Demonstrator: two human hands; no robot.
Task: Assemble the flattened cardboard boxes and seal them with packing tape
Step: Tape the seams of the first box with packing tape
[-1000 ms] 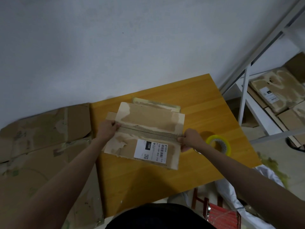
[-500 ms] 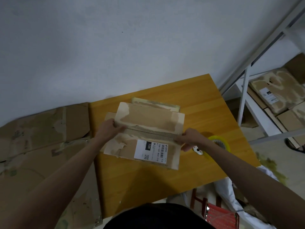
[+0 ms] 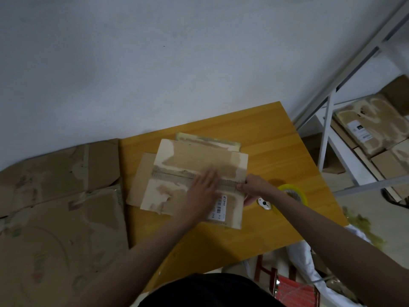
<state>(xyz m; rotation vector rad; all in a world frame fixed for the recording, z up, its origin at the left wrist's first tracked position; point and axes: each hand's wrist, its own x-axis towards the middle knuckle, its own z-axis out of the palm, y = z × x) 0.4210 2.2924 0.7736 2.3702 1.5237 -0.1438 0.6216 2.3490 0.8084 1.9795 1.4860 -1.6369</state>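
A worn cardboard box [image 3: 199,160] with its flaps folded shut lies on the yellow wooden table [image 3: 276,151]. A strip of tape runs along its middle seam. My left hand [image 3: 202,191] lies flat on the seam near the white shipping label [image 3: 219,207], blurred by motion, fingers straight. My right hand [image 3: 252,185] grips the box's right edge at the seam end. A yellow-rimmed tape roll [image 3: 295,192] sits on the table just right of that hand, with a small white object [image 3: 264,203] beside it.
Large flattened cardboard sheets [image 3: 55,196] lie left of the table. A white metal shelf [image 3: 327,138] at the right holds more cardboard boxes [image 3: 371,127]. A red stool [image 3: 294,291] stands below the table's near edge.
My left hand has left the box's left end and slid right along the seam to the middle. My right hand stays at the right end.
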